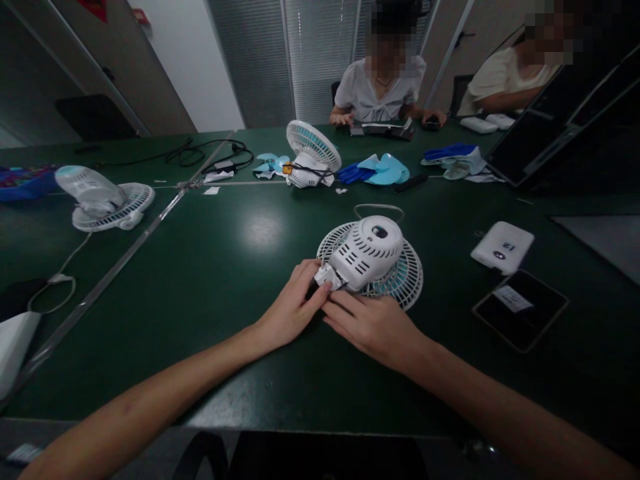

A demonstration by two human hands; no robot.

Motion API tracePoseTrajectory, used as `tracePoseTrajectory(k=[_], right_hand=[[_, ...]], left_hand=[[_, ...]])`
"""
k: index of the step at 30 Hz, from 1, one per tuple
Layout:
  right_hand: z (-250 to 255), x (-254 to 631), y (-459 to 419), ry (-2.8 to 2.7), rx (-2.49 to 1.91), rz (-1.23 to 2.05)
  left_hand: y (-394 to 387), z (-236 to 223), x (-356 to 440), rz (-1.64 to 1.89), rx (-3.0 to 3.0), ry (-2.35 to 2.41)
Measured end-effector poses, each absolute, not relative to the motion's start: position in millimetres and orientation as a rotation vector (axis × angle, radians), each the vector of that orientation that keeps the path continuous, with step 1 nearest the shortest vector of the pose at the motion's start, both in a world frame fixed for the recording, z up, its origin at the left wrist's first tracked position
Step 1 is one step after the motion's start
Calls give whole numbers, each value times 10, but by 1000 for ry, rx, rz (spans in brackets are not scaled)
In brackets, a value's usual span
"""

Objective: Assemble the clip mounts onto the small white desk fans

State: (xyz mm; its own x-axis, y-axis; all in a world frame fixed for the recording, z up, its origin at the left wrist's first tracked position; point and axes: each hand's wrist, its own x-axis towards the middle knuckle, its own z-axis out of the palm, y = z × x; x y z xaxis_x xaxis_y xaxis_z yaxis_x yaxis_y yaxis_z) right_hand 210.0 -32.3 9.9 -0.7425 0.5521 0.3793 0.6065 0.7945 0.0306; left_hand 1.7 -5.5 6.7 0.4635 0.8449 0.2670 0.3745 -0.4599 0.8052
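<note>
A small white fan (373, 257) lies face down on the dark green table (215, 267), its round grille underneath and its motor housing on top. My left hand (293, 310) pinches the white clip base (327, 275) at the fan's near left end, fingers curled on it. My right hand (373, 323) lies beside it with fingers stretched toward the same base, touching the grille's near edge.
Another white fan (103, 197) lies far left, a third (313, 157) at the table's middle back with blue blades (385, 170) nearby. A white box (503, 247) and a dark phone (520, 308) sit to the right. Two people sit across the table. Cables run at the left.
</note>
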Motion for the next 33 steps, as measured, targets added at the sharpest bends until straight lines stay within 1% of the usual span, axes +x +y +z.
tracePoseTrajectory(k=[7, 10, 13, 16, 24, 28, 30, 33], right_hand=[[73, 2038, -369, -2639, -961, -201], [85, 2030, -389, -2642, -967, -222], [78, 2015, -405, -2661, -983, -255], [67, 1998, -408, -2686, -998, -244], [102, 1967, -404, -2666, -1007, -183], [92, 1968, -414, -2674, -1026, -195], [88, 1982, -414, -2697, -1032, -194], [93, 2010, -404, -2700, -997, -160]], left_hand=[[28, 99, -125, 797, 2150, 930], [61, 151, -206, 749, 2241, 1129], [90, 193, -281, 560, 2275, 1370], [120, 221, -347, 443, 2247, 1373], [125, 176, -355, 508, 2323, 1108], [130, 166, -342, 521, 2395, 1075], [134, 220, -355, 530, 2300, 1092], [137, 331, -372, 587, 2007, 1026]])
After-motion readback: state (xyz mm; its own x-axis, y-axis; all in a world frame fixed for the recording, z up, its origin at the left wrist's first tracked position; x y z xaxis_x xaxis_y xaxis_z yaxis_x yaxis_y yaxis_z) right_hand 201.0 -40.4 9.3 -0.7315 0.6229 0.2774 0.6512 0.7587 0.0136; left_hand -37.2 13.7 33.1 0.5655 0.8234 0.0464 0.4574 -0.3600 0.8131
